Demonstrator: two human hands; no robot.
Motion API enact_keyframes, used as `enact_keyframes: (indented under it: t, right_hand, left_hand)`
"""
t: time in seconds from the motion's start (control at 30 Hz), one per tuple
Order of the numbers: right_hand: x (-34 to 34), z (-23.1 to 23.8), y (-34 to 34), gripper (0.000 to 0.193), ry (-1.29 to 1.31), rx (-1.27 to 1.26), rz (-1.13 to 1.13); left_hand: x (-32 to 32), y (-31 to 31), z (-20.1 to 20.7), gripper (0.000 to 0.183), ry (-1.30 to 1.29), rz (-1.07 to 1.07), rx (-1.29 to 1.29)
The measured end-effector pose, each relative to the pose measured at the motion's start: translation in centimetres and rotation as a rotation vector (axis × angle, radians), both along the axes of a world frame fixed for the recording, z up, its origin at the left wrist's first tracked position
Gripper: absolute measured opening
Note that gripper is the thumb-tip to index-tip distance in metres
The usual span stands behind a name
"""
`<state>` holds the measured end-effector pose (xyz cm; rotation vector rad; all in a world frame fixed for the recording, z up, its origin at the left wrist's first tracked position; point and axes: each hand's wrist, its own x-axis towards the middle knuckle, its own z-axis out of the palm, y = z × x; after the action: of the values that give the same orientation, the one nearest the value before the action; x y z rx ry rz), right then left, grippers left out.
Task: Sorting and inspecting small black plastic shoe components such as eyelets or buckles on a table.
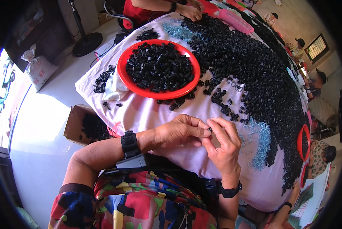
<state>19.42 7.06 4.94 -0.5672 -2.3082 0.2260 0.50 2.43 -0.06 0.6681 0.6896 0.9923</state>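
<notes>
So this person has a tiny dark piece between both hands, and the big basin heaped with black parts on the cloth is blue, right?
Not quite: the head view shows the big basin, heaped with black parts on the cloth, is red, not blue. The tiny dark piece is indeed between the left hand and right hand.

Mostly plastic before you, over matt, wrinkled cloth (148, 112).
The part (210, 129) which you hold looks like dark plastic with a small shine. Your basin (122, 74) is smooth, glossy plastic; the black pieces (247, 61) also look plastic, with a softer shine. The blue bits (262, 149) seem shiny and somewhat translucent. The box (72, 124) is dull cardboard, the sack (40, 72) looks slightly rough, and the floor (45, 110) is smooth and glossy.
</notes>
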Motion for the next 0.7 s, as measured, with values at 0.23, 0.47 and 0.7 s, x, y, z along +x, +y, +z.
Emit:
enact_keyframes:
  t: [0.23, 0.47, 0.7]
  right_hand:
    - [0.0, 0.0, -0.2, 0.044, -0.005, -0.112, -0.024]
    - [0.4, -0.2, 0.1, 0.034, 0.030, -0.079, 0.004]
    - [0.2, -0.3, 0.3, 0.033, 0.054, 0.042, -0.003]
  left_hand:
    - [0.2, -0.3, 0.7, 0.024, 0.009, 0.049, 0.032]
    - [0.2, -0.3, 0.3, 0.029, -0.177, 0.066, 0.013]
    - [0.1, -0.5, 0.9, 0.028, -0.130, 0.036, 0.024]
